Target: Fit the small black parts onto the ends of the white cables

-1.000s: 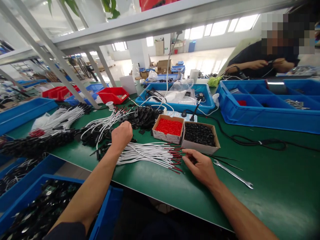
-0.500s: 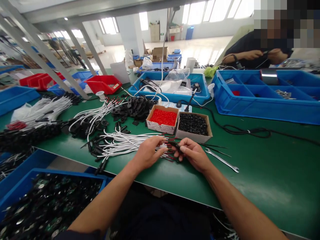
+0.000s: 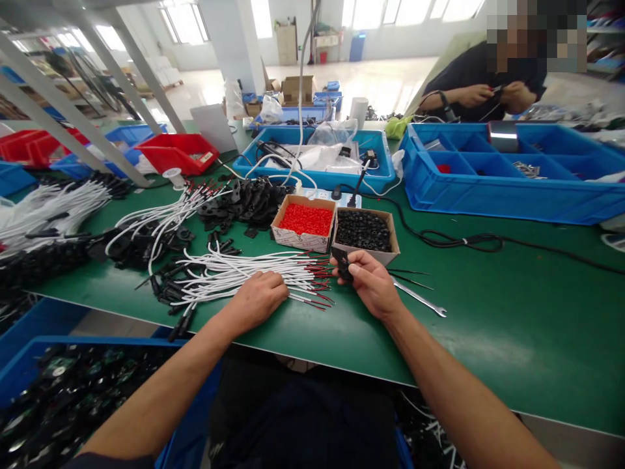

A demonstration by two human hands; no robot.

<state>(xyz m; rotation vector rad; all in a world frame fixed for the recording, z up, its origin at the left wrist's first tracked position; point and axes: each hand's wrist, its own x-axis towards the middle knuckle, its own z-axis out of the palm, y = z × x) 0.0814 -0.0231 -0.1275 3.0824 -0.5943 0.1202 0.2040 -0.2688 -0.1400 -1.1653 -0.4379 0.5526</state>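
My right hand (image 3: 374,283) holds a small black plastic part (image 3: 342,264) with a flat upright plate, pinched between thumb and fingers in front of the part boxes. My left hand (image 3: 261,298) lies over the near edge of a bundle of white cables (image 3: 234,273), its fingers curled down around a cable; the fingertips are hidden. The bundle's thin red and black wire ends (image 3: 319,277) point right, towards my right hand. Black connectors (image 3: 168,290) are on the cables' left ends. Past my right hand lies a silver wrench (image 3: 420,298).
Behind my hands stand a box of red small parts (image 3: 305,220) and a box of black ones (image 3: 365,231). Blue trays (image 3: 512,198) and a power strip (image 3: 325,194) are farther back. Black plastic parts (image 3: 249,205) are piled left. A co-worker (image 3: 481,81) sits across the table.
My left hand has moved left, away from my right hand, down onto the white cables. The right hand has raised and turned the black part. The view has shifted somewhat.
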